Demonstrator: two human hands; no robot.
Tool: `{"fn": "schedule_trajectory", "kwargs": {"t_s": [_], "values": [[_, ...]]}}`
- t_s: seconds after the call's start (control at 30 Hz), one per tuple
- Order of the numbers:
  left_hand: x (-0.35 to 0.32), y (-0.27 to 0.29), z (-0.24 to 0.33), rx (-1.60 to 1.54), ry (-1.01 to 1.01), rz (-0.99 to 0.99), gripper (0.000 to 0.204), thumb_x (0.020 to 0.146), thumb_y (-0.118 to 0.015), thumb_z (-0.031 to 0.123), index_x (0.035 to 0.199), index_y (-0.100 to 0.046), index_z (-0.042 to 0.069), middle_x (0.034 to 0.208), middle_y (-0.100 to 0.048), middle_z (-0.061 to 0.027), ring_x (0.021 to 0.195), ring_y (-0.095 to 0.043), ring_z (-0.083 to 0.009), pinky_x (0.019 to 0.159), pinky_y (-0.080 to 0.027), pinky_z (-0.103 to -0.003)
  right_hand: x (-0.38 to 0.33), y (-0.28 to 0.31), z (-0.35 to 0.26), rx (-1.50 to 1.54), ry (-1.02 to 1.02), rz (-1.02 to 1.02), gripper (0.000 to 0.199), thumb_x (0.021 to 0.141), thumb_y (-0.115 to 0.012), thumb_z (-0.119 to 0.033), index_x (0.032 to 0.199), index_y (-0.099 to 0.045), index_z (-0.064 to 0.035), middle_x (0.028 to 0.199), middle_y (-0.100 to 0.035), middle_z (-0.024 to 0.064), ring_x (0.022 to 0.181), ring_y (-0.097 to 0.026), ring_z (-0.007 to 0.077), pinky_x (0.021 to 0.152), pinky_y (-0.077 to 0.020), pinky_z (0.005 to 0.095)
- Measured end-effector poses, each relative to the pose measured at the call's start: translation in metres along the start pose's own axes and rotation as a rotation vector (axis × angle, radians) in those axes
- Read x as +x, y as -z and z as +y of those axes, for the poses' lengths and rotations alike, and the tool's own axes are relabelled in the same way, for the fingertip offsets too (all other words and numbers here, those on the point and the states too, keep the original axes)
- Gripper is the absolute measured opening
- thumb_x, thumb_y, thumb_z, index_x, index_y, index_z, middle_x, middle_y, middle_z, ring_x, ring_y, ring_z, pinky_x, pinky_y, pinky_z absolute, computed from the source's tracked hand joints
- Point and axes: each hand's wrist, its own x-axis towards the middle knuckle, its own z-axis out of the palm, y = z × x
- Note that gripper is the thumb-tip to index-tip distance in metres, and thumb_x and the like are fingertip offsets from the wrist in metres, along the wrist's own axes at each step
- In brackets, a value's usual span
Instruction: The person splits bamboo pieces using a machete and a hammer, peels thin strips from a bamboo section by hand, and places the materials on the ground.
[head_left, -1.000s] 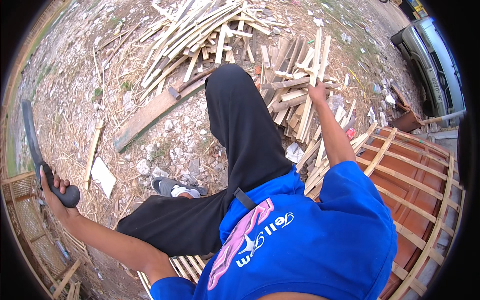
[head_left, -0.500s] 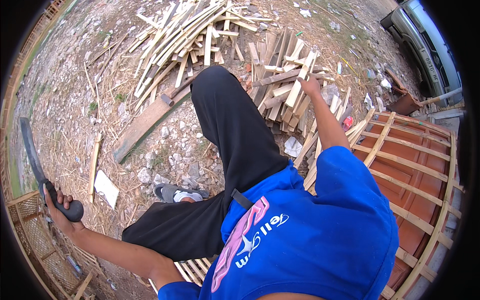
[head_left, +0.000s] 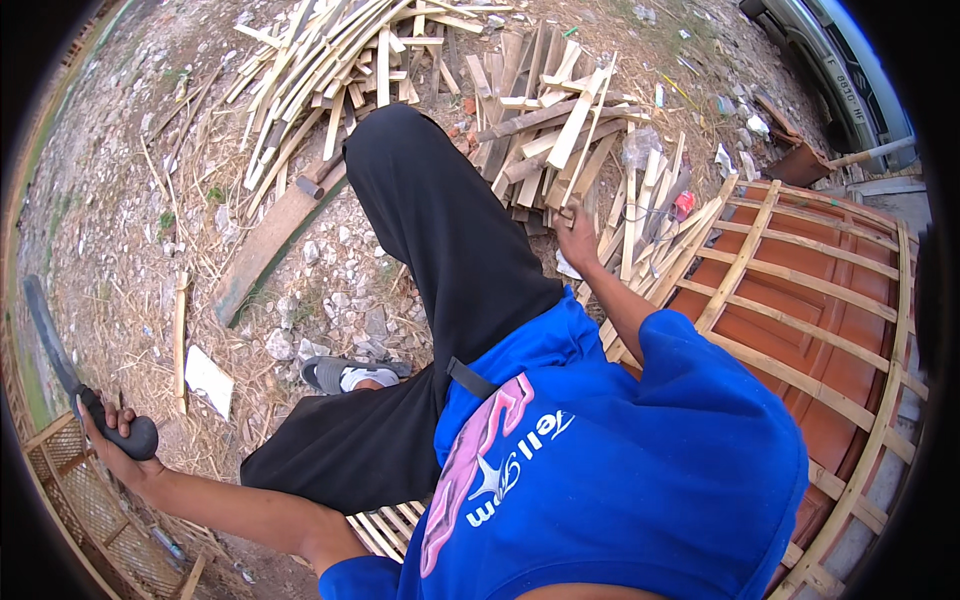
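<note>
Ahead on gravel: heap of split wood slats (head_left: pixel 520 110), long axes mostly running away | right hand (head_left: pixel 578 232) at near edge, fingers closed on one thin slat (head_left: pixel 590 150) | left hand (head_left: pixel 118 440) well apart, clenched on machete (head_left: pixel 60 350), blade up-left.

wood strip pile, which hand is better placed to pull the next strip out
Right. The right hand is stretched out to the wood strip pile, its fingers closed on a thin strip. The left hand is far out to the side, gripping the handle of a long knife.
</note>
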Motion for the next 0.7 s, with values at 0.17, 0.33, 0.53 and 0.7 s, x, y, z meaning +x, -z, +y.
{"fn": "schedule_trajectory", "kwargs": {"t_s": [0.17, 0.33, 0.53, 0.7], "values": [[-0.001, 0.004, -0.003, -0.007, -0.025, 0.002, 0.033, 0.098, -0.059, 0.027, 0.119, -0.055, 0.003, 0.068, -0.042, 0.0007, 0.052, -0.038, -0.0057, 0.053, -0.04, -0.019, -0.046, 0.005, 0.004, -0.053, 0.212, -0.035, 0.036, 0.081, -0.069, -0.017, 0.112, -0.057, -0.003, 0.116, -0.052, 0.0208, 0.115, -0.05, 0.0383, 0.1, -0.0406, 0.0433], [0.003, 0.006, -0.002, -0.004, 0.002, -0.042, 0.033, 0.098, -0.058, 0.027, 0.119, -0.054, 0.002, 0.068, -0.042, 0.001, 0.051, -0.038, -0.0055, 0.054, -0.041, -0.02, -0.041, 0.013, 0.01, 0.143, 0.062, -0.081, 0.026, 0.082, -0.064, -0.008, 0.107, -0.06, -0.0029, 0.109, -0.059, 0.0137, 0.095, -0.062, 0.0235, 0.083, -0.05, 0.035], [-0.001, -0.007, -0.006, 0.016, -0.017, 0.021, 0.032, 0.098, -0.058, 0.028, 0.117, -0.055, 0.003, 0.067, -0.041, 0.002, 0.05, -0.037, -0.005, 0.054, -0.039, -0.019, -0.006, 0.047, -0.114, 0.537, -0.038, -0.204, 0.017, 0.09, -0.058, -0.007, 0.107, -0.06, -0.0017, 0.09, -0.065, 0.007, 0.08, -0.063, 0.0128, 0.072, -0.0495, 0.0269], [0.01, 0.021, -0.006, 0.022, 0.042, 0.102, 0.03, 0.093, -0.066, 0.025, 0.114, -0.059, 0.006, 0.069, -0.042, 0.0037, 0.053, -0.039, -0.0057, 0.049, -0.035, -0.018, 0.021, 0.054, -0.272, 0.876, 0.441, -0.131, 0.019, 0.092, -0.059, -0.005, 0.11, -0.057, 0.0007, 0.102, -0.065, 0.0076, 0.093, -0.061, 0.0108, 0.083, -0.0486, 0.0266]]}}
